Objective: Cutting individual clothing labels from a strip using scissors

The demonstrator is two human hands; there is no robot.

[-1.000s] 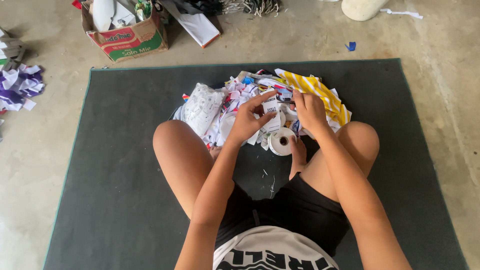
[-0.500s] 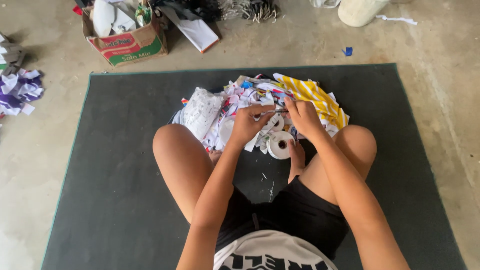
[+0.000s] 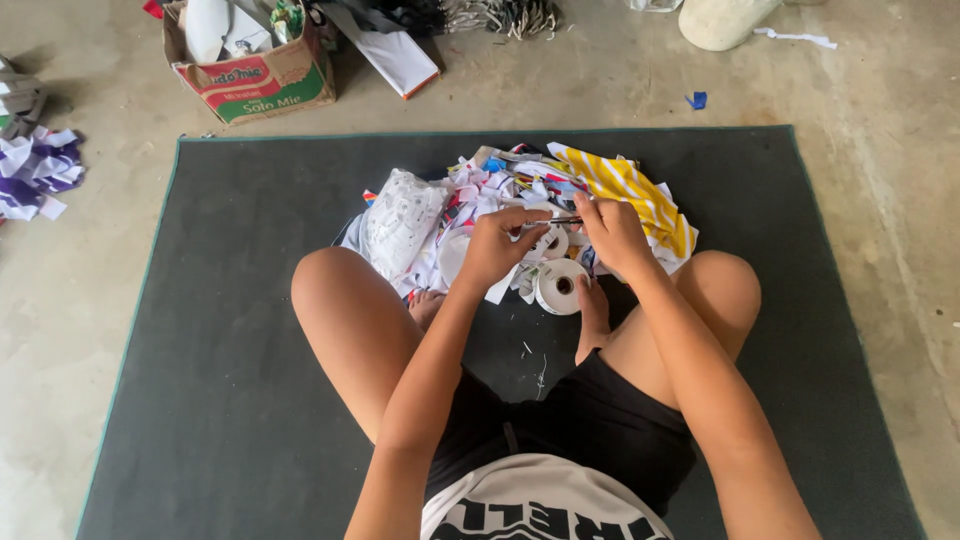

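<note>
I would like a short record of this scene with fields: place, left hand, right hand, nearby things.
place: person sits cross-legged on a dark mat on a concrete floor
left hand: fingers bent over a pile of cloth scraps
right hand: pinches a thin item, too small to tell
nearby things: white tape roll by the foot; cardboard box beyond the mat; yellow striped cloth

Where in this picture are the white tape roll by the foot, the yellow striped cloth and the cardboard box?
white tape roll (image 3: 562, 286), head view, on its flat white face beside the core.
yellow striped cloth (image 3: 630, 190), head view, on its middle stripes.
cardboard box (image 3: 270, 85), head view, on its front wall.
</note>
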